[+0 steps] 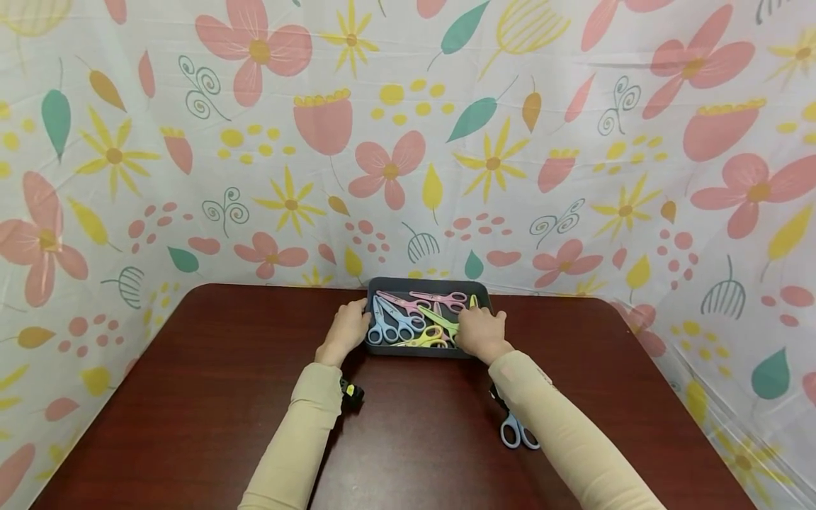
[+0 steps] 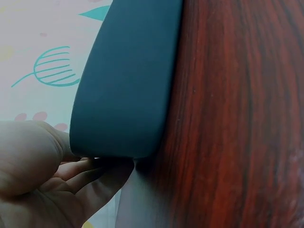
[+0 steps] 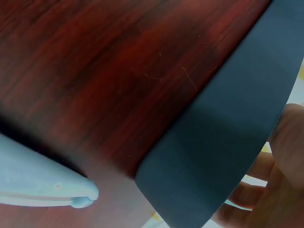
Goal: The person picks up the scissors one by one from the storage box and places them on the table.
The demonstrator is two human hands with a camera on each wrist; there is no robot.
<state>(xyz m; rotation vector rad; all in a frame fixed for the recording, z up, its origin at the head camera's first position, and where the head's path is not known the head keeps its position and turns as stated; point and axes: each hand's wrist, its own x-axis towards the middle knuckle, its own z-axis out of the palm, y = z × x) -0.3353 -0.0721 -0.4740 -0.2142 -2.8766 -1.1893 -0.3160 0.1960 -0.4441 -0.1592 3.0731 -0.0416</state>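
Observation:
A dark grey tray (image 1: 408, 351) stands near the table's far edge with several children's scissors inside: pink scissors (image 1: 455, 300), blue scissors (image 1: 380, 328), green scissors (image 1: 440, 320) and yellow scissors (image 1: 428, 338). My left hand (image 1: 349, 327) grips the tray's left end; the left wrist view shows its fingers against the end of the tray wall (image 2: 126, 90). At the right end, my right hand (image 1: 482, 331) holds the tray, covering its front right corner. In the right wrist view, the fingers of that hand (image 3: 270, 190) are partly hidden behind the wall.
Another pair of blue scissors (image 1: 519, 432) lies on the brown table (image 1: 408, 439), partly covered by my right forearm. Its light blue end (image 3: 47, 178) shows in the right wrist view. A flower-patterned curtain (image 1: 395, 234) hangs behind and beside the table.

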